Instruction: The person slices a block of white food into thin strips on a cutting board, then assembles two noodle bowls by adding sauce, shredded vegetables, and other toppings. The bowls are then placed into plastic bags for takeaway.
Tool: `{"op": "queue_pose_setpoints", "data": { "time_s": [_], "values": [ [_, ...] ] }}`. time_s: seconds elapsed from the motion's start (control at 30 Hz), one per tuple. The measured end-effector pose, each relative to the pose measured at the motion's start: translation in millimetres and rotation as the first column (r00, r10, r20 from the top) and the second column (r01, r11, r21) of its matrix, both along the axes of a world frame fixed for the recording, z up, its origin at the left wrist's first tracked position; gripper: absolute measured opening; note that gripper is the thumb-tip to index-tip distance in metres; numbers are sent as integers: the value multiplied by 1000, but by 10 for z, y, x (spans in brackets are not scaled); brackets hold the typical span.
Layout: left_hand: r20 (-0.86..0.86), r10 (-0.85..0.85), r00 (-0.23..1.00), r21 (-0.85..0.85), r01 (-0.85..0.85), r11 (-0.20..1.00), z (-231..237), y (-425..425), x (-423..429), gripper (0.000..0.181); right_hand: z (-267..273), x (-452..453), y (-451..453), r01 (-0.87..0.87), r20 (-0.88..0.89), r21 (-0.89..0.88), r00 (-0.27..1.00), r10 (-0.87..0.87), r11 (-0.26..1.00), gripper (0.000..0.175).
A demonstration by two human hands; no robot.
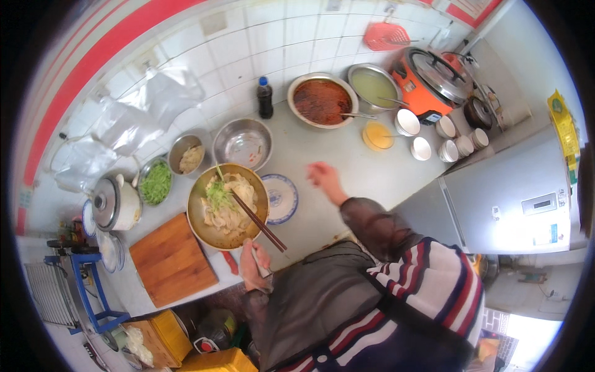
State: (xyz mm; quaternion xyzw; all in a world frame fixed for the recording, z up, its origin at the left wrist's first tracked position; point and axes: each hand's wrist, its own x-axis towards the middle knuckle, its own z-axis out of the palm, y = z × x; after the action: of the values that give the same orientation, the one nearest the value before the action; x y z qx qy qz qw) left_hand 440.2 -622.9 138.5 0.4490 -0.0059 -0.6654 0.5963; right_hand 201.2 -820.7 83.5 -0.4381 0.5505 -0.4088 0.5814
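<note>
My left hand (255, 265) grips the handle of a round metal pan (193, 218), held over the counter beside the cutting board. Wide pale noodles (228, 216) fill the pan, topped with shredded green vegetable (219, 195). A pair of dark wooden chopsticks (260, 224) leans in the noodles, tips inside and thick ends out past the rim. My right hand (324, 179), blurred, hovers above the counter with loosely bent fingers and nothing visible in it. Nearest to it is a blue-and-white plate (283, 200), partly hidden by the pan.
A wooden cutting board (174, 260) and a red handle (230, 262) lie at left. Behind are bowls of shredded greens (155, 183) and minced food (190, 158), an empty steel basin (241, 139), red chili oil (320, 100), a dark bottle (265, 100) and an orange cooker (413, 88).
</note>
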Motion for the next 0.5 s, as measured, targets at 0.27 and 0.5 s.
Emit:
{"op": "queue_pose_setpoints", "data": {
  "time_s": [0.27,0.5],
  "values": [
    [-141,-19,990,3,19,1000,-359,-207,-1649,26,-1027,-3599,-1231,526,191,200,807,-559,827,22],
    [-180,-31,983,87,47,995,-356,-497,-3120,25,-877,-3860,-1779,38,-87,-64,995,-44,997,25]
  ]
}}
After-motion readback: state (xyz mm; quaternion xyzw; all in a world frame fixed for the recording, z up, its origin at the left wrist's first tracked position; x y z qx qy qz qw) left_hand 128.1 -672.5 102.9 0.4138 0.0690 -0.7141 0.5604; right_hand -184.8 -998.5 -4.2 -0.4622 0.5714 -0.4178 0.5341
